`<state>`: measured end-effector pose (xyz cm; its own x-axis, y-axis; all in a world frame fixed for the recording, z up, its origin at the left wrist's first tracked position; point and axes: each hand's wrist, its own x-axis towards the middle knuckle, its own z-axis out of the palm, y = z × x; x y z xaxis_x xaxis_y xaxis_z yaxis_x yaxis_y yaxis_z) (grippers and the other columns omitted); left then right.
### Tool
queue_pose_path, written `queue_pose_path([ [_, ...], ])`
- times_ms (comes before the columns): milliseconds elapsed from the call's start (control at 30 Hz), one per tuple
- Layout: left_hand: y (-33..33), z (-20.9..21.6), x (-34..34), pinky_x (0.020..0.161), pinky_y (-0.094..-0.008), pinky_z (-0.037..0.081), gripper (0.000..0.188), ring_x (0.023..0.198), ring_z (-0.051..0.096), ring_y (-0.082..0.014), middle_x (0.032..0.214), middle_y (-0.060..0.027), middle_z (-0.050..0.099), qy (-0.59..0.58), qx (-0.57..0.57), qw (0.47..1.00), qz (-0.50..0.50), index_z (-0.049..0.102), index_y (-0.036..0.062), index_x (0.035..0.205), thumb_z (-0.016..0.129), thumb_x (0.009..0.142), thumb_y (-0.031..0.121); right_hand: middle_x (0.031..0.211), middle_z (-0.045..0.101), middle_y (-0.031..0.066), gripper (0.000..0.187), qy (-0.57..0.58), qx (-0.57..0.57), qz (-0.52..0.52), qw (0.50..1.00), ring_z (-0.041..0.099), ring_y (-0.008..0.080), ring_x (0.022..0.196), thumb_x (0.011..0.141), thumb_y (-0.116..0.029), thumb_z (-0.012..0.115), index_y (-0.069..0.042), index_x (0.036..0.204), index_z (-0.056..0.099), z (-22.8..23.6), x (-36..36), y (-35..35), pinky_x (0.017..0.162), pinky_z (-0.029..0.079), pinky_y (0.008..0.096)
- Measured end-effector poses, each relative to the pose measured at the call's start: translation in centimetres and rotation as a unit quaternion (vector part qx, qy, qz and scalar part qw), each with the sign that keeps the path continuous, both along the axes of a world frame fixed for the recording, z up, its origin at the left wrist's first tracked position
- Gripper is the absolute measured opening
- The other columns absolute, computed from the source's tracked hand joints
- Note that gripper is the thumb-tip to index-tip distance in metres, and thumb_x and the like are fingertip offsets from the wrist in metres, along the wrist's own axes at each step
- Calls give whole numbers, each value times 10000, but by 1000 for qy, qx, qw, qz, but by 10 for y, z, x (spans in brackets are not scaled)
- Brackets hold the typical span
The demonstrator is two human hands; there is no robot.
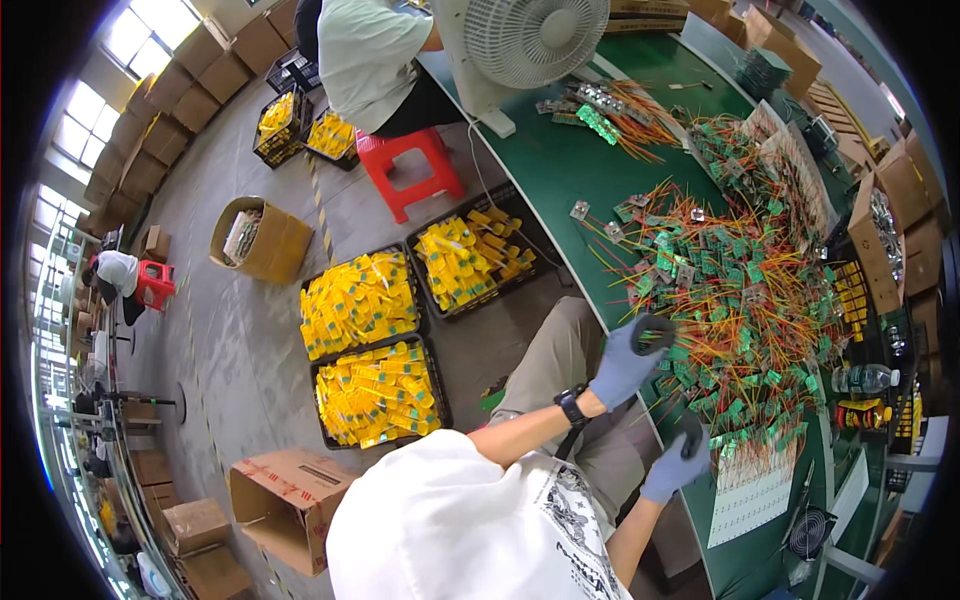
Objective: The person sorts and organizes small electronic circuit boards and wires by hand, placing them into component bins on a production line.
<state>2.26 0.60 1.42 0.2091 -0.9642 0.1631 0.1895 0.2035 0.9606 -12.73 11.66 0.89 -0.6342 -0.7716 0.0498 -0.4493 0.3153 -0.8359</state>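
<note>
My left hand (622,368), in a grey-blue glove with a black watch (572,408) at the wrist, is curled at the near edge of a heap of small green circuit boards with red and yellow wires (740,270). A black ring-like shape (652,336) shows at its fingers; whether this is dark glove fingertips or a held thing is unclear. My right hand (676,470), gloved alike, is closed lower down, beside the heap's near end. Black also shows at its fingers, and anything inside is hidden. A white sheet with rows of marks (745,490) lies near it.
The green table (560,215) carries a white fan (535,35). Black crates (428,385) of yellow pieces stand on the floor to the left, with a cardboard box (290,500). Another person (372,65) sits by a red stool (408,165). A bottle (865,379) stands at right.
</note>
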Motion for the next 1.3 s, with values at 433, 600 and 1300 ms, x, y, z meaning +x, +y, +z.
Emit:
queue_pose_path([
  [433,34,18,11,737,-258,486,286,816,600,-92,937,-86,671,-91,79,987,-108,636,19,1057,735,806,114,1064,636,118,290,-130,-89,95,983,617,183,898,847,14,576,80,1130,583,-18,17,-46,813,499,322],
  [600,22,-11,18,610,-245,457,271,655,520,-62,746,-64,655,-111,112,979,-131,670,11,1001,754,807,180,1036,673,162,273,-22,-7,104,994,636,239,925,860,-51,608,83,1097,612,-9,24,-45,838,489,371],
  [1300,4,-30,14,761,-244,502,328,838,610,-95,978,-62,671,57,91,989,-105,630,-14,1124,604,803,-79,893,673,125,330,80,-61,84,991,650,242,828,825,-138,681,20,1107,616,-22,18,-56,820,496,330],
])
